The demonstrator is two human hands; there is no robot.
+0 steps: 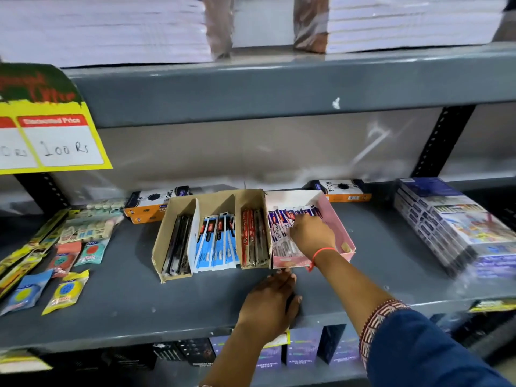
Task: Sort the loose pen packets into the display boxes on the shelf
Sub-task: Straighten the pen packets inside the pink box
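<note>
A brown cardboard display box [215,198] on the grey shelf [125,297] holds dark pen packets [178,247], blue-and-white packets [216,243] and red packets [253,237] in separate slots. Right beside it stands a pink box [339,222] filled with purple-and-white pen packets [279,227]. My right hand [311,234] reaches into the pink box, fingers curled down onto those packets. My left hand [269,303] rests flat on the shelf just in front of the boxes, fingertips near the pink box's front edge, holding nothing.
Eraser and sharpener packets [65,291] lie loose at the left. Orange-and-black boxes [150,202] sit behind the display boxes. A stack of wrapped books [458,222] is at the right. A yellow price sign [53,129] hangs from the upper shelf edge.
</note>
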